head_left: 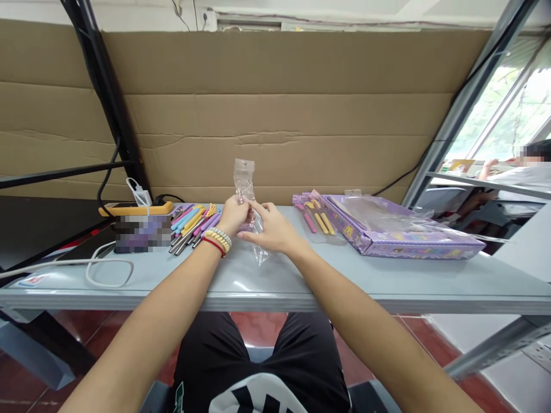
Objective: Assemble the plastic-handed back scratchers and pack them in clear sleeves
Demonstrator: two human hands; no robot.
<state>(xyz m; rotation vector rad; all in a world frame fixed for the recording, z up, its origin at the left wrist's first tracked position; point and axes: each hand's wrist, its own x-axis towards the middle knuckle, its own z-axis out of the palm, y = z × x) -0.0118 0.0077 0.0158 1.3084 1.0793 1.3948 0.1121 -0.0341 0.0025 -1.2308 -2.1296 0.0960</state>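
Observation:
A crumpled clear plastic bag [244, 175] with a hang-hole header stands upright over the middle of the table, its lower end [260, 254] reaching down to the tabletop. The fingers of my left hand [236, 215] are closed around the middle of the bag. My right hand [272, 228] lies against the bag's right side, thumb and fingers spread apart. Left of my hands is a pile of slim pen-like sticks [193, 225] in purple, blue, yellow and silver. To the right, a clear pouch [319, 221] holds several pink and yellow pens.
A purple patterned box [413, 229] with clear film lies at the table's right. At the left are a yellow-edged device [129, 209], a white charger [143, 196] and a looping white cable [109, 284]. Cardboard [293, 109] backs the table [275, 298]. Another person sits far right.

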